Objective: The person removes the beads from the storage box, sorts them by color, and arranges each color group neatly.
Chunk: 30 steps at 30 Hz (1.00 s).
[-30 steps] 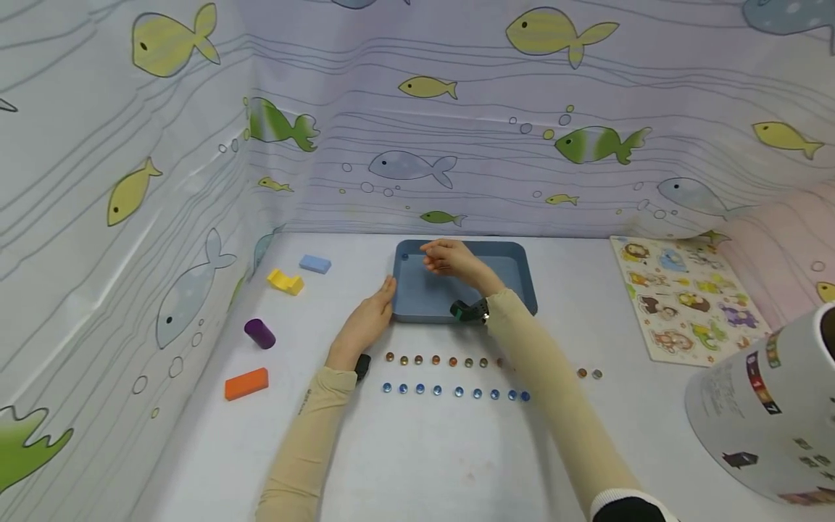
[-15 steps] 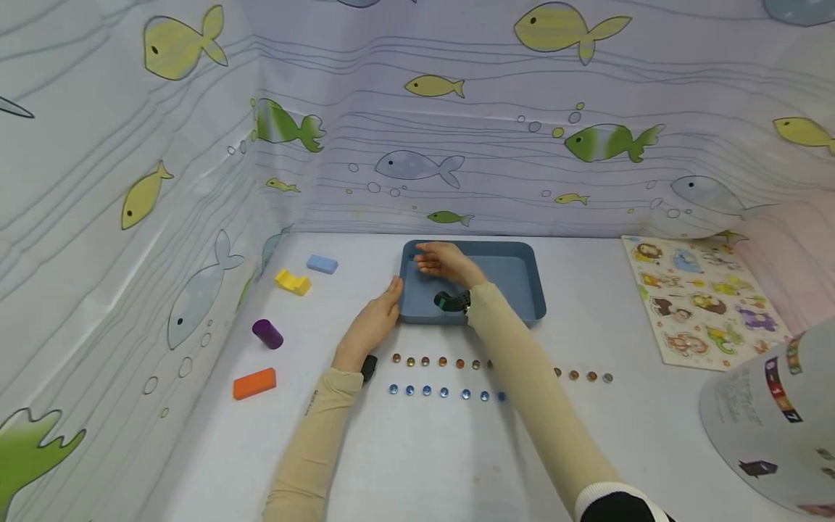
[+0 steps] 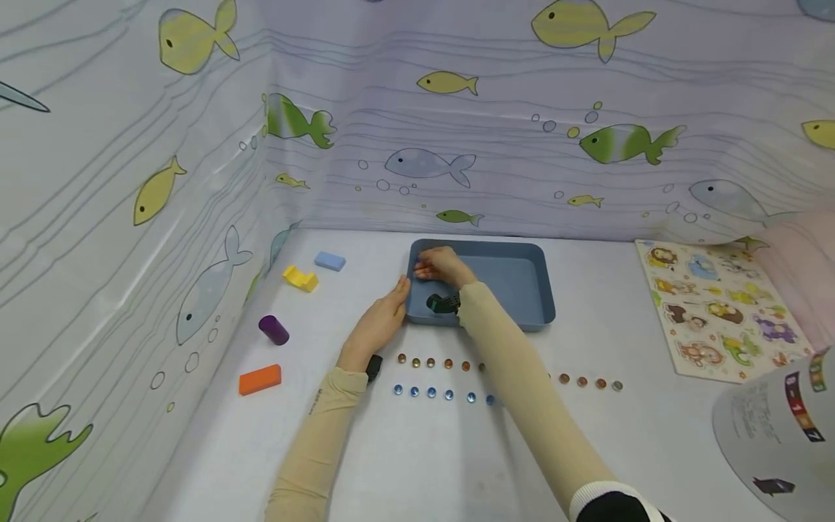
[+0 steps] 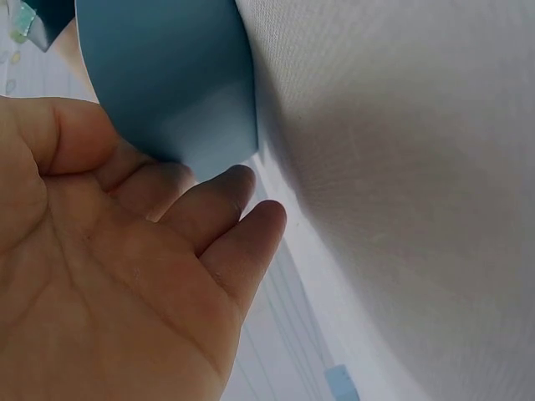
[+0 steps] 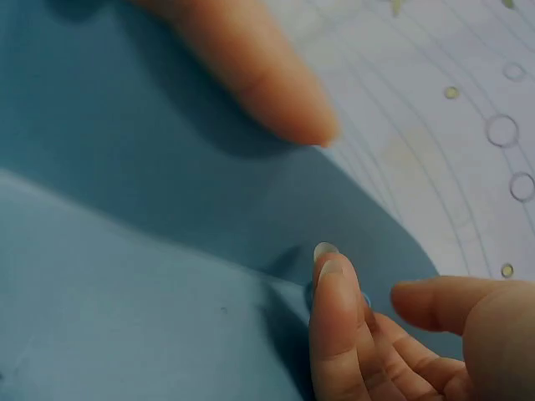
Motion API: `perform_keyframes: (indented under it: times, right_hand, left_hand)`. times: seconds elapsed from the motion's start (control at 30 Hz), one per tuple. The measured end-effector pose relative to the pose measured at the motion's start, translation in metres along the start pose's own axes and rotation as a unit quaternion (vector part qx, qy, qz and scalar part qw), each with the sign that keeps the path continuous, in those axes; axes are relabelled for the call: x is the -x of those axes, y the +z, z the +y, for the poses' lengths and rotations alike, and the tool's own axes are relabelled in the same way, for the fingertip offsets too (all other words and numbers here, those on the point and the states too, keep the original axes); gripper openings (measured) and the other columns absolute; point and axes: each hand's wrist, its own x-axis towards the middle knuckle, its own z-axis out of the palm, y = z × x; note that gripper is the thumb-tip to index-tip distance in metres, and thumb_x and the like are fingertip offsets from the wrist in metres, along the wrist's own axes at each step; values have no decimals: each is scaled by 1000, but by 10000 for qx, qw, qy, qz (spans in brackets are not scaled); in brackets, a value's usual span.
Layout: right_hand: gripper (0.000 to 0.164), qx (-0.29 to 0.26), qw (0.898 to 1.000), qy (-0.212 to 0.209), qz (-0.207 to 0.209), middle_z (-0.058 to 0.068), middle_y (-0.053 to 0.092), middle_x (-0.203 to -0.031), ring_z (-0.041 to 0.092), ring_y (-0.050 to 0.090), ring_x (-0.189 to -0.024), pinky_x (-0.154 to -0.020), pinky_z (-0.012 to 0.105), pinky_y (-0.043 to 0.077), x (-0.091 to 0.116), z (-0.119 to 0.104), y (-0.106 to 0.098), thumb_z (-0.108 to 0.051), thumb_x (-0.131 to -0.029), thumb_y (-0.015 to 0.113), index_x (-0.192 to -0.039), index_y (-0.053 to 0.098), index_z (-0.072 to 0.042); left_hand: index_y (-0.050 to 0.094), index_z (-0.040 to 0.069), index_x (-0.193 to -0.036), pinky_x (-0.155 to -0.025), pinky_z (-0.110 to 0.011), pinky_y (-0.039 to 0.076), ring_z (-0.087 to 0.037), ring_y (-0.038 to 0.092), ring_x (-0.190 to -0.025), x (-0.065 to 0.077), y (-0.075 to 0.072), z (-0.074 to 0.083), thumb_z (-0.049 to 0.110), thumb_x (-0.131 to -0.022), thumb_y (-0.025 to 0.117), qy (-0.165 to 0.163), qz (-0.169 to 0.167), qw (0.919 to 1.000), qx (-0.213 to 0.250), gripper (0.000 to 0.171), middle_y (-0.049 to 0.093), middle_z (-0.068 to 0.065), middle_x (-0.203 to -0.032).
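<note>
A blue-grey rectangular tray [image 3: 505, 283] lies on the white table. My left hand [image 3: 375, 326] rests against the tray's left side, its fingers mostly straight. In the left wrist view its fingertips [image 4: 266, 219] are right at the tray's outer wall. Inside the tray, by its left end, is my right hand [image 3: 446, 265]. A small round blue bead [image 5: 366, 298] shows partly behind the right fingers [image 5: 336, 313], most of it hidden. A gap separates that hand's thumb [image 5: 426, 302] from the fingers. Each wrist wears a dark strap-on device.
Before the tray run a row of amber-brown beads [image 3: 448, 364] and a row of blue beads [image 3: 432, 392], both partly covered by the right forearm. Blue, yellow, purple and orange [image 3: 259, 379] blocks lie left. An animal picture board [image 3: 724, 312] and a white drum [image 3: 776, 428] stand right.
The right hand has moved left and lower inside the tray, to the bead near its left end. The left hand stays at the tray's side. The head view has shifted slightly.
</note>
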Motion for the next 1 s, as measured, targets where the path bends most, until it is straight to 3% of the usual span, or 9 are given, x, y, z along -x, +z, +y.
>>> perform_keyframes:
  times: [0.43, 0.57, 0.73, 1.0]
  right_hand:
    - [24, 1170, 9924, -74, 364, 5, 62, -64, 8, 61, -45, -49, 17, 55, 8, 2, 10, -6, -96, 54, -109, 62, 12]
    - [26, 749, 9972, -35, 61, 5, 64, -67, 8, 64, -51, -53, 18, 57, 9, 6, 5, -9, -98, 54, -110, 61, 13]
    - [33, -24, 9987, -129, -502, 6, 65, -82, 10, 66, -68, -64, 18, 58, 18, 5, -5, -12, -102, 48, -126, 52, 11]
    - [41, -141, 9970, -502, -574, 4, 66, -94, 8, 66, -75, -70, 18, 57, 58, -8, -34, -21, -104, 45, -141, 48, -3]
  left_hand:
    - [24, 7, -153, -122, -41, 24, -25, 25, -148, 0, 1, 2, 14, -103, 34, 87, 101, 9999, 18, 51, 21, -12, -161]
    - [24, 6, -153, -122, -42, 25, -25, 25, -147, 0, 2, 1, 14, -103, 35, 101, 94, 9999, 19, 51, 21, -12, -161]
    - [22, 7, -153, -122, -42, 24, -25, 24, -148, 1, 2, 0, 15, -104, 34, 72, 8, 10000, 4, 52, 18, -10, -162]
    - [21, 5, -154, -122, -43, 23, -26, 22, -149, 0, 1, 1, 15, -104, 33, 40, -12, 10000, 19, 52, 16, -10, -162]
